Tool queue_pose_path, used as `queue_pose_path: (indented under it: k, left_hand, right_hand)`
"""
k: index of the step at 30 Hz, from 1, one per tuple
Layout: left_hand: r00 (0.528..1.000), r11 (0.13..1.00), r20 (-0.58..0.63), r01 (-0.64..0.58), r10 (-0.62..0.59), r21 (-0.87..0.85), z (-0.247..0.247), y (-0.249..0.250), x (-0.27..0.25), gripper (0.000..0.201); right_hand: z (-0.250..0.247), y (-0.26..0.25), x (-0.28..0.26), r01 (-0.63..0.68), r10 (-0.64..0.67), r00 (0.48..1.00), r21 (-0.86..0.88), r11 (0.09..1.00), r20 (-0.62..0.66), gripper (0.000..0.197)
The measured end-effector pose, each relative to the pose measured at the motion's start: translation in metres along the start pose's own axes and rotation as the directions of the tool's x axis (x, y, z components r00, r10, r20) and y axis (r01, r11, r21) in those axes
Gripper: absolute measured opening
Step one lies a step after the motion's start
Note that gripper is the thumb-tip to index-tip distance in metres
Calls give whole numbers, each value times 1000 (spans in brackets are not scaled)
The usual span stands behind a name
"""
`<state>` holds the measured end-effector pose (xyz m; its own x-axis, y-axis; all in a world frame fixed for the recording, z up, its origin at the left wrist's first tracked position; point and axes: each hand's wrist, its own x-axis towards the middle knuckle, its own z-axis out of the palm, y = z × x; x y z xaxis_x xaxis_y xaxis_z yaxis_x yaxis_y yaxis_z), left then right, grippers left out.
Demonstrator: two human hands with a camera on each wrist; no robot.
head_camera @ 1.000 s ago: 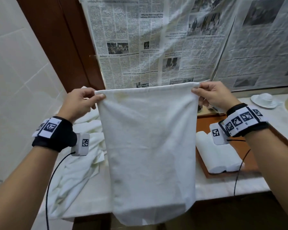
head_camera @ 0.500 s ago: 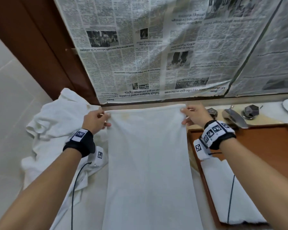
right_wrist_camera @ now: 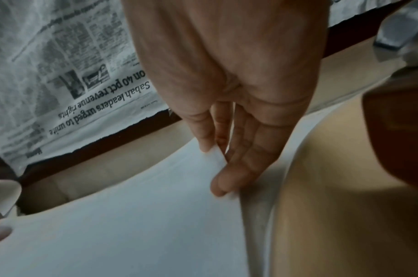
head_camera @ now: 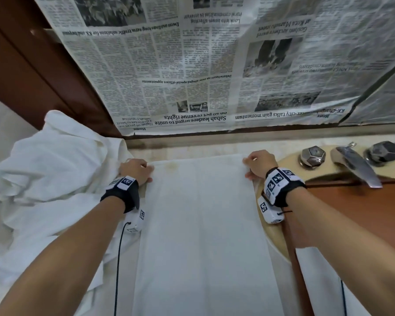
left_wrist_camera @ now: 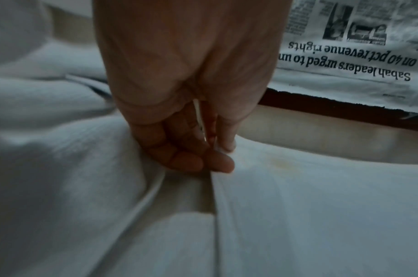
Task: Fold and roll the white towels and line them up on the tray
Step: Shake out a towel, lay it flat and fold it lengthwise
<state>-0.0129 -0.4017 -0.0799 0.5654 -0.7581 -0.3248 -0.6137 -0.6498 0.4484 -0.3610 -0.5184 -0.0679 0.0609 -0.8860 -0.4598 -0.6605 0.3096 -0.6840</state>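
Newspaper-backed counter (head_camera: 192,149) bears a folded white towel (head_camera: 203,224), left hand (head_camera: 136,171) and right hand (head_camera: 258,164) pinching its far corners; rolling and the unfolded pile (head_camera: 50,174) remain

My forearms are bare. Each wrist wears a black band (head_camera: 123,195) with white square-coded tags and a small white box (head_camera: 270,212) beneath; thin black cables (head_camera: 118,265) trail off, probably from the boxes.

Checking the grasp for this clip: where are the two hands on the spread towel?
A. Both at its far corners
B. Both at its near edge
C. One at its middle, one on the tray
A: the left hand and right hand each pinch a far corner of the towel.
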Motion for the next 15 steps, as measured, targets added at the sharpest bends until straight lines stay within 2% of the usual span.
queue_pose_path:
  k: [3, 6, 8, 10, 13, 15]
  left_hand:
    - [998, 986, -8, -57, 59, 156, 4, -3, 0, 26]
    - [980, 985, -114, -158, 165, 72, 7, -9, -14, 42]
    - [959, 973, -169, -229, 229, 20, 15, -14, -40, 52]
    - [955, 960, -104, -274, 279, 54, 31, -20, -69, 54]
    - [957, 934, 51, -291, 287, 206, 53, -20, -103, 56]
    - [954, 906, 67, -300, 294, 299, 62, -20, -113, 59]
  right_hand:
    - [2, 0, -3, 42, -54, 997, -187, 982, -62, 18]
    - [9, 7, -25, 169, -208, 975, -336, 926, -81, 31]
    - [23, 16, -52, 310, -336, 942, -346, 886, -17, 35]
    - [40, 26, -75, 409, -397, 911, -377, 831, 113, 45]
    - [58, 41, -94, 384, -311, 923, -487, 784, 225, 63]
    - [64, 47, -99, 336, -242, 941, -571, 750, 236, 68]
